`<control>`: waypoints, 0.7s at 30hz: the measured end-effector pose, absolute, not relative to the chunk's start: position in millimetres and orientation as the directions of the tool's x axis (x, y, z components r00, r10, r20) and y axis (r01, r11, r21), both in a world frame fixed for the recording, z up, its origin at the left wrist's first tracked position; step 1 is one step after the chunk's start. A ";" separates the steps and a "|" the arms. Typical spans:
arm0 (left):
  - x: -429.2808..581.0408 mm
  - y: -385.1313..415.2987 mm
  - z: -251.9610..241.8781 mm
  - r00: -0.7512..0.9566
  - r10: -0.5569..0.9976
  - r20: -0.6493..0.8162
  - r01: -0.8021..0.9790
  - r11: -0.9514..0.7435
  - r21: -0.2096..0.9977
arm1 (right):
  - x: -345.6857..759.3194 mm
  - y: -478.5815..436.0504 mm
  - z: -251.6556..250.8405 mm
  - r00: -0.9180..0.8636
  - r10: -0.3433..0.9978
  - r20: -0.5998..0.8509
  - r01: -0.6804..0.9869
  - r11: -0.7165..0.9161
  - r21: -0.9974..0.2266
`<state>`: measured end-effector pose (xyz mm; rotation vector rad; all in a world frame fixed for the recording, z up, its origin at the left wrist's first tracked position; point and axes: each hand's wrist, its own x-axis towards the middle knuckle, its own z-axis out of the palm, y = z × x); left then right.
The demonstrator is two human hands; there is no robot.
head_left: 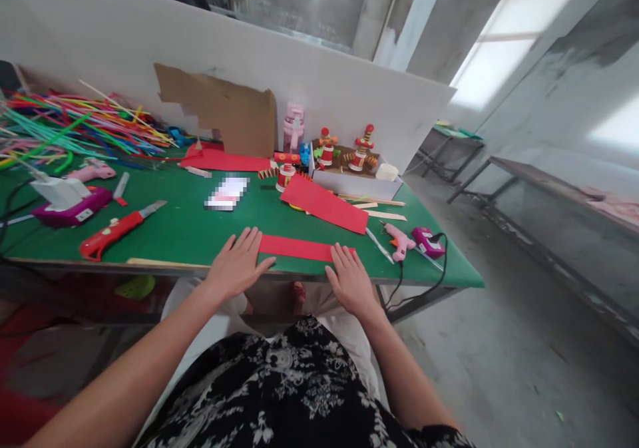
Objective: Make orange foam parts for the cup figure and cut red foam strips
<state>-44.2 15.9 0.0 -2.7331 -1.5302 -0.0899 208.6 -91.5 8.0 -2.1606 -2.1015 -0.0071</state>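
Observation:
A long red paper strip (295, 247) lies flat near the front edge of the green table (184, 225). My left hand (238, 261) rests flat over the strip's left end, fingers stretched out and thumb pointing right. At the other end, my right hand (350, 276) lies with its fingers spread on the strip. Both hands cover the ends, so these are hidden. Just behind is a wider red paper piece (327, 203), slanting down to the right. Its left end lies close against a small red paper figure (285, 174) with coiled arms.
On the left are a red utility knife (117, 232), a purple power strip (74, 208) and a heap of colourful pipe cleaners (74, 128). A pink glue gun (398, 240) with a cord lies at right. Behind stand a white box (349, 183) with figures and a pink bottle (294, 127).

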 end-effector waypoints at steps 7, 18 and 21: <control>-62.4 12.0 1.5 0.477 0.868 0.139 0.874 -0.485 0.029 | 225.2 -90.6 13.4 0.117 0.978 0.171 0.987 -0.095 -0.133; 4.2 2.5 2.5 0.706 0.702 0.094 0.667 -0.703 0.246 | 111.6 -44.6 3.3 -0.350 0.926 0.140 0.923 0.366 -0.119; -0.2 5.5 -0.8 0.690 0.719 0.085 0.688 -0.687 0.234 | 114.9 -49.4 6.3 -0.355 0.926 0.129 0.924 0.369 -0.104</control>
